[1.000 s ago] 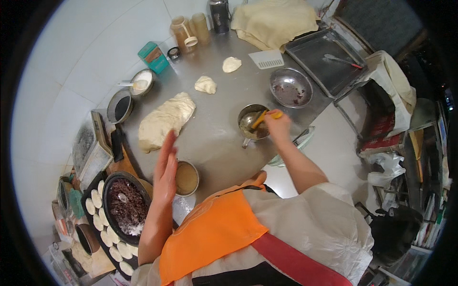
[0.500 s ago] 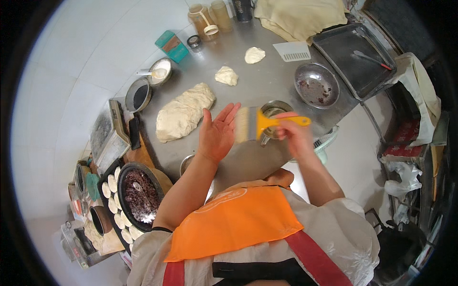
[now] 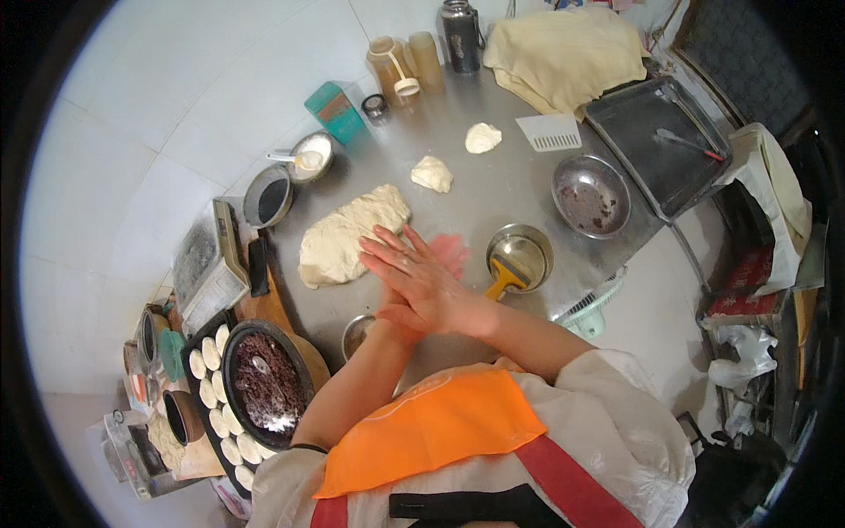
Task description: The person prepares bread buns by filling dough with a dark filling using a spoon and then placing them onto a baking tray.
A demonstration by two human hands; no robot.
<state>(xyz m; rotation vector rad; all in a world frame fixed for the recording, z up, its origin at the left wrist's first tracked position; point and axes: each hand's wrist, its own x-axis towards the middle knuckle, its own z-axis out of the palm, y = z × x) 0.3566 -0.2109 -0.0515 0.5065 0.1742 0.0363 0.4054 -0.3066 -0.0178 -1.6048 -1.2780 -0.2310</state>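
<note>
My right hand (image 3: 414, 280) lies across my left hand (image 3: 396, 299), palm to palm, its fingers stretched out towards the large dough slab (image 3: 352, 236). Most of my left hand is covered. A blurred pink patch beyond the right hand looks like its outstretched fingers. Neither hand holds anything. To the right, a wide brush with a yellow handle (image 3: 505, 278) rests in a steel bowl (image 3: 543, 242) of liquid, its bristles down inside. Two small dough pieces, one nearer (image 3: 431, 174) and one farther (image 3: 483, 138), sit on the steel table (image 3: 510, 194).
At the left are a pot of dark red filling (image 3: 264, 374), a tray edge lined with pale dough rounds (image 3: 211, 359), and bowls of black (image 3: 271, 198) and white (image 3: 319, 151) contents. A smeared steel bowl (image 3: 591, 195), white scraper (image 3: 550, 134) and black tray (image 3: 656, 145) stand right.
The brush has left my right hand and now rests in the steel bowl. My right hand has crossed left onto my left palm. The whole view has shifted slightly.
</note>
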